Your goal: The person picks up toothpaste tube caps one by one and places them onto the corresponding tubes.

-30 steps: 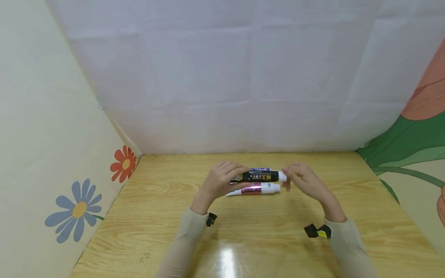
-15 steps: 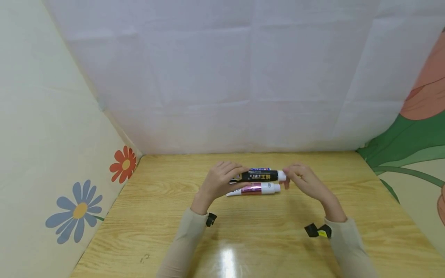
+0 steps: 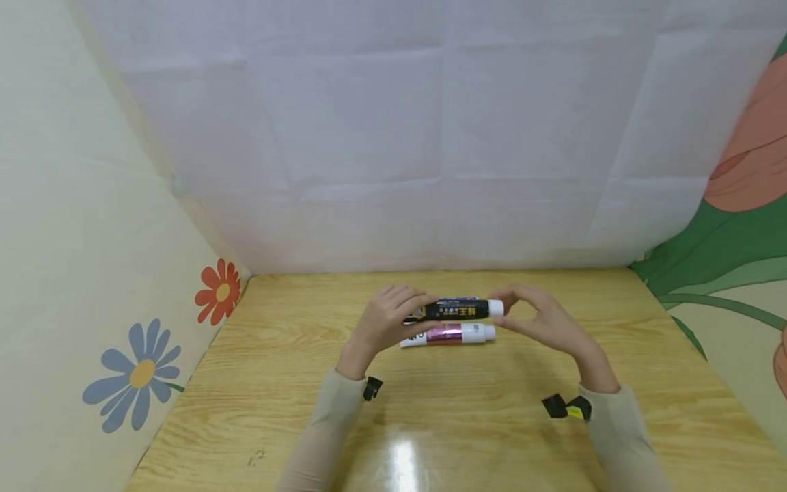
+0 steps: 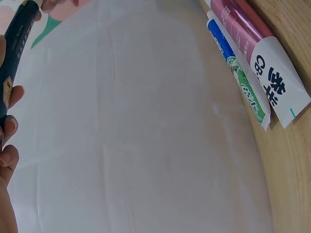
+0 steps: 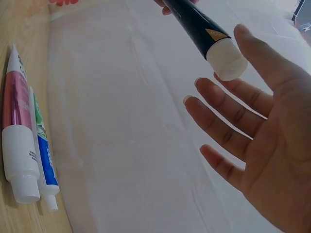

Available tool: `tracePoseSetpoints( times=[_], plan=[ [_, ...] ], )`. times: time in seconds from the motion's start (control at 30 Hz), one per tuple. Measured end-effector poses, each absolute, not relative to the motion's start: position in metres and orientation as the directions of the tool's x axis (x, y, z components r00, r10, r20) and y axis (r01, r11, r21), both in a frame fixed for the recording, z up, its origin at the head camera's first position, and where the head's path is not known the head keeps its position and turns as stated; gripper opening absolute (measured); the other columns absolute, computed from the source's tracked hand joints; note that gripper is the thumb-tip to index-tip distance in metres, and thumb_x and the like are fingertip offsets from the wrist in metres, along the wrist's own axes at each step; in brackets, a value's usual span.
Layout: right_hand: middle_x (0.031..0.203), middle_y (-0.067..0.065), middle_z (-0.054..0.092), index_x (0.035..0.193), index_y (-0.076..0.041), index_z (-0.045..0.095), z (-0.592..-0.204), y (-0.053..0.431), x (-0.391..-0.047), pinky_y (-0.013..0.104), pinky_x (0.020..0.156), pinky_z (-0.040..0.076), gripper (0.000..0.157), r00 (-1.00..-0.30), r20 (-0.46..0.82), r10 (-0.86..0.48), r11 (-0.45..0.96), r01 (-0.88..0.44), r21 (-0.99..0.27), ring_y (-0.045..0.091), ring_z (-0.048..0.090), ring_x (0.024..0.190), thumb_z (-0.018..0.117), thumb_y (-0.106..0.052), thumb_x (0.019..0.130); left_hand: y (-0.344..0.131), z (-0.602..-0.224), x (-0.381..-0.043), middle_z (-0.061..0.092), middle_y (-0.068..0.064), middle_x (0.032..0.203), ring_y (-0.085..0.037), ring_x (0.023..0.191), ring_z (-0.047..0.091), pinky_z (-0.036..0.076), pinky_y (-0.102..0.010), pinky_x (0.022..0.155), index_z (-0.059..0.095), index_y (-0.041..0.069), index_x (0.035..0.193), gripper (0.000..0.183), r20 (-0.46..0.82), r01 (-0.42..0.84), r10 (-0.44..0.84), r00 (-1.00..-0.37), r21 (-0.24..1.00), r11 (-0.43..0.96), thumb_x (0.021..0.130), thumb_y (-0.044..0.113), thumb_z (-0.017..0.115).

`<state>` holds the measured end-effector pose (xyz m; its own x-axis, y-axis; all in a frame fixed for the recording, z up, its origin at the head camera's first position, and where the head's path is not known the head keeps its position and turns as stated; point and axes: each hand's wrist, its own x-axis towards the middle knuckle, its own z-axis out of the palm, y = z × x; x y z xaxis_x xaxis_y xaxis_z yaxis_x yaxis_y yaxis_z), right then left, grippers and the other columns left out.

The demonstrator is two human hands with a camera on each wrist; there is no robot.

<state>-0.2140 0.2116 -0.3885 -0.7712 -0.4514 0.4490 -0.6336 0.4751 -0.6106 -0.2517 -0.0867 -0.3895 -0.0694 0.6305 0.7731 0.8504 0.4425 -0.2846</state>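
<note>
My left hand [image 3: 387, 321] grips a black toothpaste tube [image 3: 458, 310] with gold marks, its thumb below and fingers above. The tube is held level above the table, its white cap [image 5: 227, 58] pointing right and still on the tube. Around that cap my right hand [image 3: 547, 321] is spread, thumb and index finger either side of it; in the right wrist view the other fingers are loosely extended. Below the held tube lies a pink and white toothpaste tube [image 3: 455, 334]. A blue, green and white toothpaste tube [image 4: 238, 73] lies beside it, mostly hidden in the head view.
The wooden table [image 3: 277, 396] meets a white cloth backdrop [image 3: 369, 137] at its far edge. A cream wall with painted flowers [image 3: 141, 372] rises at the left, and another with green leaves [image 3: 738, 266] at the right. Black straps [image 3: 565, 407] sit at the wrists.
My right thumb and fingers have loosened from the pinch on the cap and spread around it. The black tube has shifted very slightly left; my left hand keeps its grip.
</note>
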Motion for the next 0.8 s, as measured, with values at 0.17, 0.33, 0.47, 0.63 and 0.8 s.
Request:
tracePoseSetpoints(
  times=[0.17,0.33,0.47,0.63,0.8],
  plan=[
    [0.094,-0.009,0.063,0.116,-0.017,0.06,-0.389,0.2106,-0.2133,0.035,0.088,0.044,0.04,-0.752,0.486,-0.446,0.453,-0.658,-0.602,0.007,0.058,0.089,0.074,-0.013,0.079,-0.0876,-0.3902,-0.2524,0.068,0.0,0.092,-0.011,0.079,0.062,0.053,-0.024,0.073,0.068,0.013,0.105,0.043,0.774,0.855,0.63,-0.07,-0.279,0.438,0.074,0.041,0.075],
    [0.096,-0.009,0.064,0.114,-0.017,0.06,-0.3891,0.2103,-0.2142,0.028,0.087,0.045,0.039,-0.724,0.513,-0.461,0.44,-0.689,-0.576,0.006,0.058,0.088,0.074,-0.01,0.078,-0.0883,-0.3907,-0.2526,0.068,0.0,0.091,-0.011,0.078,0.062,0.052,-0.024,0.071,0.068,0.013,0.105,0.043,0.775,0.857,0.628,-0.069,-0.276,0.435,0.074,0.041,0.075],
    [0.096,-0.013,0.063,0.113,-0.021,0.06,-0.3893,0.2108,-0.2152,0.024,0.086,0.045,0.036,-0.722,0.509,-0.468,0.443,-0.69,-0.572,0.003,0.057,0.088,0.073,-0.012,0.08,-0.0884,-0.3913,-0.2533,0.068,0.0,0.091,-0.011,0.079,0.063,0.052,-0.024,0.07,0.067,0.013,0.105,0.042,0.773,0.856,0.63,-0.07,-0.278,0.436,0.074,0.041,0.075],
    [0.095,-0.012,0.063,0.113,-0.022,0.061,-0.3895,0.2107,-0.2155,0.026,0.084,0.045,0.032,-0.719,0.507,-0.474,0.433,-0.692,-0.577,0.006,0.058,0.086,0.071,-0.014,0.082,-0.0884,-0.3923,-0.2551,0.068,0.0,0.092,-0.012,0.08,0.063,0.053,-0.024,0.072,0.067,0.013,0.105,0.042,0.772,0.856,0.632,-0.073,-0.277,0.437,0.074,0.041,0.075],
    [0.094,-0.01,0.064,0.113,-0.017,0.062,-0.3908,0.2107,-0.2162,0.025,0.078,0.046,0.032,-0.711,0.514,-0.481,0.449,-0.703,-0.552,0.007,0.057,0.084,0.069,-0.01,0.083,-0.0886,-0.3935,-0.2562,0.068,0.0,0.092,-0.012,0.08,0.063,0.053,-0.024,0.072,0.067,0.012,0.105,0.043,0.769,0.855,0.635,-0.073,-0.28,0.436,0.074,0.041,0.075]
  ],
)
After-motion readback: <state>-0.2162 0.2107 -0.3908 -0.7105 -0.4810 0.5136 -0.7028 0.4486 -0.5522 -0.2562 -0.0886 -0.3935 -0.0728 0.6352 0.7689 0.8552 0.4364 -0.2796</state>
